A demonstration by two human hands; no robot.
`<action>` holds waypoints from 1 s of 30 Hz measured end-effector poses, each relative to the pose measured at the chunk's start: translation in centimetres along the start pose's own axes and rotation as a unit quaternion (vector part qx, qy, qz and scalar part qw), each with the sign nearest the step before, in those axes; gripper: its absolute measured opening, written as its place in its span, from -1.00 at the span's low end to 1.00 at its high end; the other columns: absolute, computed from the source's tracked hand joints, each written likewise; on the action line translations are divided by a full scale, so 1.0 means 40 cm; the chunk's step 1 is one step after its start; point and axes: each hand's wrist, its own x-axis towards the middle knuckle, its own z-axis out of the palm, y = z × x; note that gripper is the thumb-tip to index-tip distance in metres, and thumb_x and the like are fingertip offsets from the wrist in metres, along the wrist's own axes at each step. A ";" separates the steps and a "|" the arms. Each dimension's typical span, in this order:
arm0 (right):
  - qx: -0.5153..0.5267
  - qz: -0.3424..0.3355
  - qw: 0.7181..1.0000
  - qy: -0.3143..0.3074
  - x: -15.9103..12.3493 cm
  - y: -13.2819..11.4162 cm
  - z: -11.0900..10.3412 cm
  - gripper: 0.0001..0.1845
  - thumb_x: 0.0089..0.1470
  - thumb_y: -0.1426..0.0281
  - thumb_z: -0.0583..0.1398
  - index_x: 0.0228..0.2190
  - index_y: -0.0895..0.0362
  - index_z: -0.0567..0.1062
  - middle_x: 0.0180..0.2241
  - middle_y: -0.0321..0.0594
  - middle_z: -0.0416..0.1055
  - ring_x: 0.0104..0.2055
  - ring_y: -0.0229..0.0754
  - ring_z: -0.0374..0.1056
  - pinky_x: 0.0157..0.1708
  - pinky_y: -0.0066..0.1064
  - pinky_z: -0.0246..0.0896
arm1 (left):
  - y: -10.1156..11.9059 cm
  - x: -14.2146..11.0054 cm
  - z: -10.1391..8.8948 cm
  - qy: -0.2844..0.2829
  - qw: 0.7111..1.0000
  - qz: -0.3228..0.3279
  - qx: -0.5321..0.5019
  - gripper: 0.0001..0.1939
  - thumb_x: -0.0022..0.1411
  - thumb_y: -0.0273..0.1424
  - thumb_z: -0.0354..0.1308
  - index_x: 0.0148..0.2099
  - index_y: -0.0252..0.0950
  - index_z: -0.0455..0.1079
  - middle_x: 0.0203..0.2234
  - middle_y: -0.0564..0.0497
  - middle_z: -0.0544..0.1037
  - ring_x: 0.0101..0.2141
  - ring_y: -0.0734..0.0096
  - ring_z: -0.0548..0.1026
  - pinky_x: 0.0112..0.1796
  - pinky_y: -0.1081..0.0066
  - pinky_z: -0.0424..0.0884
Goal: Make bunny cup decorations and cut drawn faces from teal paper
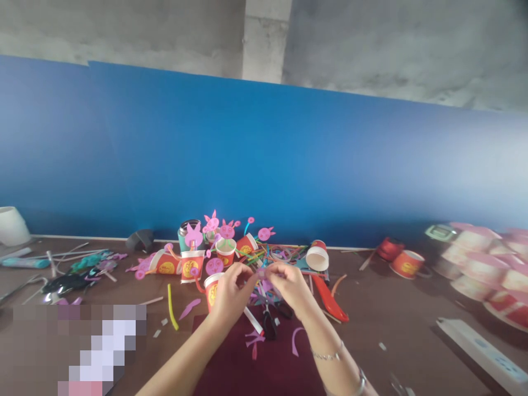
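My left hand (229, 293) and my right hand (291, 286) meet above the table, fingers pinched together on a small pink paper piece (261, 272) held between them. Just under the hands lie black-handled scissors (269, 322) and pink paper scraps (295, 340) on a dark red mat (231, 363). A red paper cup (211, 287) stands right beside my left hand. Behind the hands stand several red cups with pink pig faces (192, 258), and a heap of coloured strips (264, 254).
A white upturned cup (317, 257) and a red strip (330, 300) lie right of the hands. Stacked pink-lidded cups (487, 264) fill the far right, with a white power strip (482, 352) in front. A blue wall (264, 159) backs the brown table (404, 319).
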 end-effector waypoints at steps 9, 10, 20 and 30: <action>-0.010 -0.041 0.999 -0.033 -0.008 -0.007 0.011 -0.79 -0.08 0.35 0.15 -0.66 0.16 0.44 -0.44 -0.20 0.45 -0.43 -0.22 0.32 -0.47 -0.47 0.15 | -0.016 0.000 0.022 -0.057 0.991 -0.069 -0.095 -0.66 0.16 -0.12 0.09 -0.49 -0.27 0.23 -0.65 0.16 0.24 -0.59 0.53 0.21 -0.56 0.52 0.15; -0.012 -0.040 0.999 -0.034 -0.008 -0.006 0.011 -0.81 -0.09 0.36 0.16 -0.64 0.16 0.46 -0.43 -0.21 0.46 -0.43 -0.22 0.32 -0.47 -0.47 0.16 | -0.017 -0.001 0.022 -0.062 0.990 -0.071 -0.109 -0.64 0.16 -0.11 0.09 -0.51 -0.27 0.21 -0.66 0.17 0.21 -0.60 0.55 0.19 -0.57 0.52 0.13; -0.018 -0.048 0.997 -0.051 -0.016 -0.020 0.007 -0.87 -0.13 0.41 0.14 -0.59 0.18 0.47 -0.43 -0.24 0.44 -0.47 -0.29 0.26 -0.48 -0.50 0.11 | 0.009 -0.005 0.010 -0.115 0.957 -0.147 -0.224 -0.60 0.08 -0.07 0.18 -0.51 -0.27 0.18 -0.71 0.21 0.19 -0.64 0.60 0.14 -0.58 0.54 0.09; -0.016 -0.107 0.994 0.005 -0.013 -0.014 0.006 -0.80 -0.03 0.37 0.16 -0.62 0.14 0.45 -0.43 -0.19 0.45 -0.39 -0.20 0.35 -0.42 -0.45 0.22 | 0.013 0.006 -0.002 -0.054 0.982 -0.114 -0.140 -0.65 0.06 -0.10 0.17 -0.49 -0.28 0.25 -0.67 0.18 0.22 -0.61 0.57 0.16 -0.58 0.54 0.09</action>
